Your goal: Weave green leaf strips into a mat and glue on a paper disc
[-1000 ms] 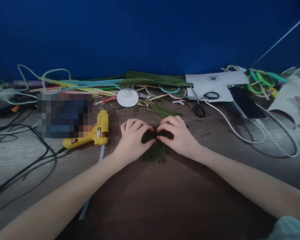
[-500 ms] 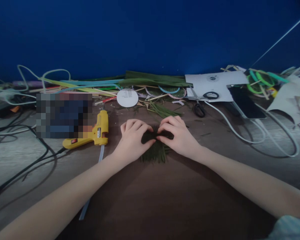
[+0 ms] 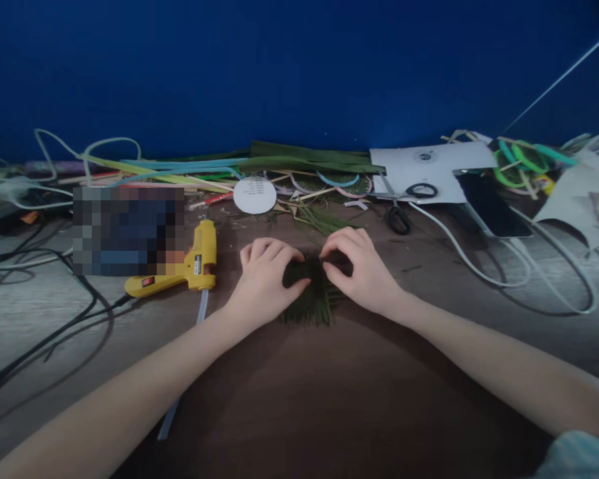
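While both hands meet over the bundle [image 3: 311, 303], here's the picture. It's a dark green fan of thin leaf strips lying flat on the table [image 3: 329, 406], right between your hands, with its loose ends splaying back toward you. Your left hand [image 3: 265, 278] is curled, thumb and fingers closed on the bundle's left edge. Your right hand [image 3: 362, 271] is bent at the knuckles, its fingertips nipping the top of the strips, nearly touching your left thumb.

By the look of it this stuff weighs almost nothing. It's soft and springy, and likely to fan apart or crease if squeezed hard. The gathered top under your fingertips looks like the best hold, because the free ends give no grip.

Around you it's busy. The glue gun [image 3: 192, 265] lies just left of your left hand, and I can't tell whether it's hot. Loose strips [image 3: 324, 221] lie just beyond your right fingers, with a white disc [image 3: 255, 195] beyond your left. The scissors [image 3: 398, 214] and phone [image 3: 490, 203] sit further right of your right hand, with a white cable [image 3: 472, 266] looping between. Black cables [image 3: 54, 329] trail well to the left.
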Available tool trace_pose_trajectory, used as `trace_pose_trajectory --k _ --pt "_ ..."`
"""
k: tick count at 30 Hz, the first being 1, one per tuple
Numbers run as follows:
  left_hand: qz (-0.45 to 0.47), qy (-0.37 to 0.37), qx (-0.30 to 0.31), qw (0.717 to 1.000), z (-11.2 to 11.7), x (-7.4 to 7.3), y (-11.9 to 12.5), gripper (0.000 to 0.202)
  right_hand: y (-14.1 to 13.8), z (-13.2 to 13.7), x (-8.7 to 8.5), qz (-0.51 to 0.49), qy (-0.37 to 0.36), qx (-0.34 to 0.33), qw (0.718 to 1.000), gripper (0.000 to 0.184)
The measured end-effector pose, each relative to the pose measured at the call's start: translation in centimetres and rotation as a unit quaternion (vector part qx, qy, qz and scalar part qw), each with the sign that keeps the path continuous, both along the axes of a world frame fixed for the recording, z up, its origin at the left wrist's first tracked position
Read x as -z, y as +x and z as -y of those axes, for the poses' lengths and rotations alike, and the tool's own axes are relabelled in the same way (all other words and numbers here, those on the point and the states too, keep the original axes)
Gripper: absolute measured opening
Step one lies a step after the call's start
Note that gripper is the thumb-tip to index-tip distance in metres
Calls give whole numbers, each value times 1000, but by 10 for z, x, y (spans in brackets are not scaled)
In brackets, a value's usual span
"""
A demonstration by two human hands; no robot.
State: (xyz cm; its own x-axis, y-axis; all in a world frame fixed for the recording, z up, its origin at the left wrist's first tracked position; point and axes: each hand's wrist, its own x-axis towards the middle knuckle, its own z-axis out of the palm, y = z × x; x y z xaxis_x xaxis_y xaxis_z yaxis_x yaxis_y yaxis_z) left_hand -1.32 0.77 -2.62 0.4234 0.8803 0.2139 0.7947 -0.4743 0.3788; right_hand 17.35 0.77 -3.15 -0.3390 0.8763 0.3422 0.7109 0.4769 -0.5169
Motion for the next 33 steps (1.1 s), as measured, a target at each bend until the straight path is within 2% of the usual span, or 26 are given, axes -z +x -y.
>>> trace_pose_trajectory --k 3,6,14,33 --pt "-2 14 -10 1000 0 0 0 20 0 0 1 8 -8 28 1000 8" --pt "4 19 -10 1000 1 -1 0 21 0 -1 3 31 -12 42 999 2" --pt "25 -6 51 998 0 -1 0 23 0 -3 6 29 -9 35 999 6" --pt "31 -51 26 998 -3 -2 -1 19 1 -4 3 -20 -40 28 999 11"
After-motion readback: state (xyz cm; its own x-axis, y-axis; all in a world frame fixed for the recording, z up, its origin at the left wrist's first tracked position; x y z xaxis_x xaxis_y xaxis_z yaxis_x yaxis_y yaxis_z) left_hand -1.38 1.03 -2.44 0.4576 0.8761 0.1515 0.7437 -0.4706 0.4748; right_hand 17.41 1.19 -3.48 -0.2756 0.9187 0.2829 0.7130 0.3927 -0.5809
